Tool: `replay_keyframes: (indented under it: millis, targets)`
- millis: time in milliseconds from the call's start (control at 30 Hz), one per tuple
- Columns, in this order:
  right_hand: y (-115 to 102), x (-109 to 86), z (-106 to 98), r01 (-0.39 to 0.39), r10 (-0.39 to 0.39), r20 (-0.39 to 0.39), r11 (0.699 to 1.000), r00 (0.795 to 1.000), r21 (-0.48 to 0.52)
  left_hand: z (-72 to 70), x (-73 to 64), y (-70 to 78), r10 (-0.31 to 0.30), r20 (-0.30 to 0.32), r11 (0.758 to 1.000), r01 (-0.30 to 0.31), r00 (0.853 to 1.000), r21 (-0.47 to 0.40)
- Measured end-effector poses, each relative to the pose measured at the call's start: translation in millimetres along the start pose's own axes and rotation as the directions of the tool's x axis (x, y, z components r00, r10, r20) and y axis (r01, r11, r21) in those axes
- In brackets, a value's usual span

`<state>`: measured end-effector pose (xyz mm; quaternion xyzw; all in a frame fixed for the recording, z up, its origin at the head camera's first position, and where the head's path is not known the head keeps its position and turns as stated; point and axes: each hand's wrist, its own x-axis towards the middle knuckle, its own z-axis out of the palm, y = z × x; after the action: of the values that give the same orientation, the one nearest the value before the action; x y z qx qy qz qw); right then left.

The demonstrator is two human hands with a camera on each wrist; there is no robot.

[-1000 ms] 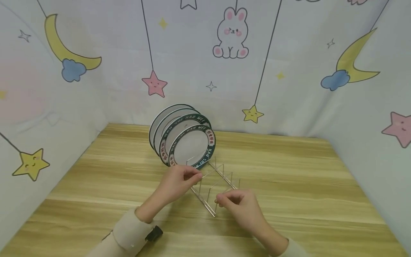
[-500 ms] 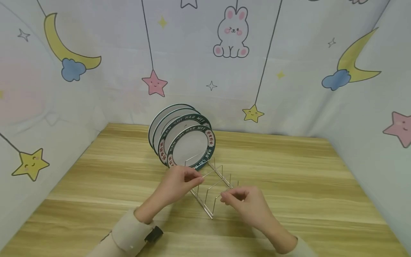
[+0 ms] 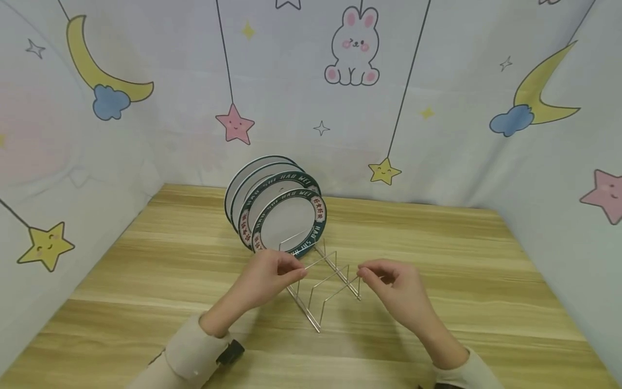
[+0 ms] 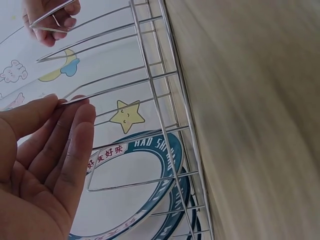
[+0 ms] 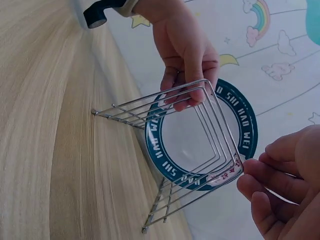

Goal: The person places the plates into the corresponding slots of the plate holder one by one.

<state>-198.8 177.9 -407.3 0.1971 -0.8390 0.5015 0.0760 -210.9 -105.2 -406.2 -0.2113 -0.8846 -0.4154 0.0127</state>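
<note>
A silver wire dish rack (image 3: 302,308) stands on the wood-grain table, its upright wire loops in a row. Several round plates (image 3: 288,224) with dark green lettered rims stand on edge in its far end, overlapping each other. My left hand (image 3: 264,278) pinches the top wire of a middle loop between thumb and fingers, as the left wrist view shows. At the upper right corner of the nearest loop, my right hand (image 3: 398,289) pinches the wire with its fingertips. The right wrist view shows the frontmost loops (image 5: 220,165) with a plate (image 5: 195,135) behind them.
The wood-grain table (image 3: 457,259) extends to both sides of the rack. A white cloth backdrop (image 3: 291,65) printed with moons, stars and a rabbit rises behind and beside the table. A black strap end (image 3: 230,352) hangs at the left sleeve.
My right hand has slid along the nearest loop's wire, right and away from me, to its upper right corner. My left hand keeps its pinch almost in place. The plates look unmoved.
</note>
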Motion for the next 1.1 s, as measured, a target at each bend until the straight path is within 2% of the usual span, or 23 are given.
replay_keyframes:
  millis: [167,267,667,867,1100]
  targets:
    - [6.7,2.2,2.9,0.053,-0.054,-0.007,0.997,0.999,-0.059,-1.2,1.1,-0.1,-0.005,0.013,1.0,0.005,1.0,0.008]
    - [11.5,3.2,5.0,0.069,-0.068,0.018,0.994,0.998,-0.086,-2.2,1.3,0.1,0.004,0.023,1.0,-0.004,1.0,0.015]
    - [16.3,4.5,7.7,0.028,-0.021,0.092,0.996,0.996,-0.08,-6.6,2.1,0.8,0.014,0.057,0.999,-0.015,0.998,0.034]
    - [14.6,4.5,7.5,0.015,-0.005,0.117,0.996,0.993,-0.086,-5.9,2.3,2.0,0.022,0.022,0.997,-0.024,1.0,0.072]
    - [13.2,3.2,7.6,0.042,-0.028,0.132,0.994,0.991,-0.102,-3.9,1.9,1.9,0.021,-0.031,0.995,-0.018,0.999,0.093]
